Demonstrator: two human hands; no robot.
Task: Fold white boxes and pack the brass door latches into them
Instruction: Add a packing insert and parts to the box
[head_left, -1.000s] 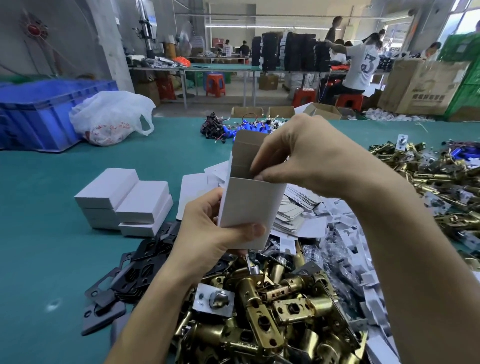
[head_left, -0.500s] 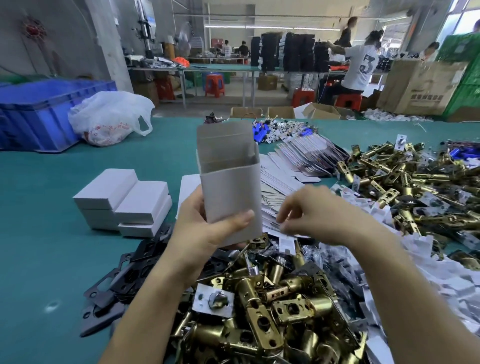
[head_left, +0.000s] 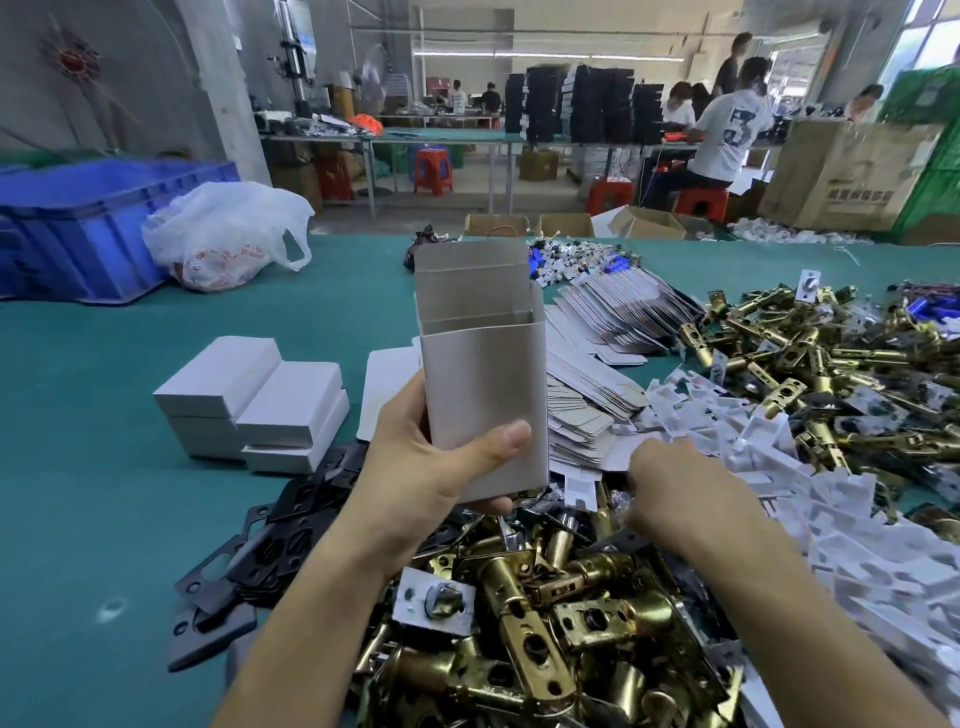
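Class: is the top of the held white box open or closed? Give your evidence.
Open: the box, upright in the left hand, has its top flap standing up and its hollow mouth showing.

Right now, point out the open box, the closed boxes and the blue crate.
open box (head_left: 483, 374), head view, front wall
closed boxes (head_left: 288, 397), head view, top of the nearest box
blue crate (head_left: 78, 234), head view, side wall
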